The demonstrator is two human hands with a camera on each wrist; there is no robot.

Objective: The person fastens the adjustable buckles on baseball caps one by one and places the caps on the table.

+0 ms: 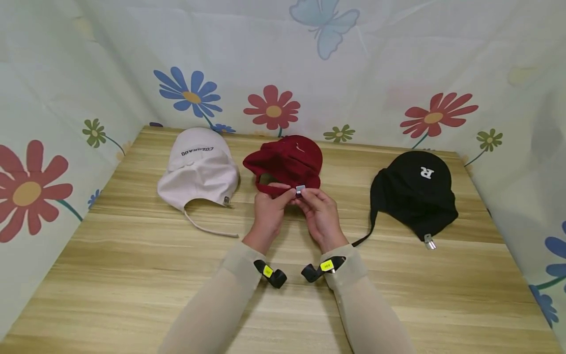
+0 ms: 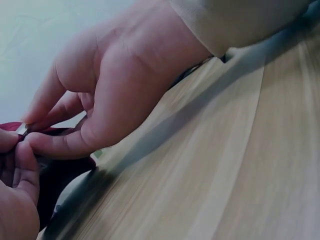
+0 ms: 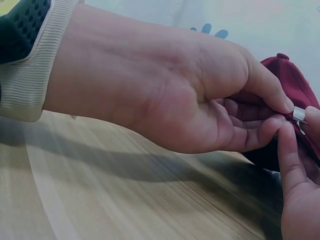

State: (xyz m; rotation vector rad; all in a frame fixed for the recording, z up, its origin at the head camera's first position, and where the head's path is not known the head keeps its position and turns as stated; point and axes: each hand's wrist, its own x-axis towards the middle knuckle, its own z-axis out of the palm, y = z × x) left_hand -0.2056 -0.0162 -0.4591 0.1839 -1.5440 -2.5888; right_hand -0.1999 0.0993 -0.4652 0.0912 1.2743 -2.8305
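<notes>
A dark red cap (image 1: 305, 152) with a small light mark lies at the middle of the table, its back opening toward the person. My left hand (image 1: 268, 211) pinches the cap's red back strap (image 1: 267, 189) close to its end. From the other side, my right hand (image 1: 324, 216) pinches the silver metal buckle (image 1: 300, 189) at the cap's back edge. The fingertips of both hands meet at this buckle; the right wrist view shows its bright metal (image 3: 299, 114) between them. How far the strap runs into the buckle is hidden by fingers.
To the left lies a white cap (image 1: 199, 169) lettered COLORADO, its strap (image 1: 208, 228) hanging loose from its buckle (image 1: 227, 200). On the right is a black cap (image 1: 415, 191) with a white R, strap loose and buckle (image 1: 430, 241) free. A flowered cloth (image 1: 362, 98) stands behind the wooden table (image 1: 132, 275).
</notes>
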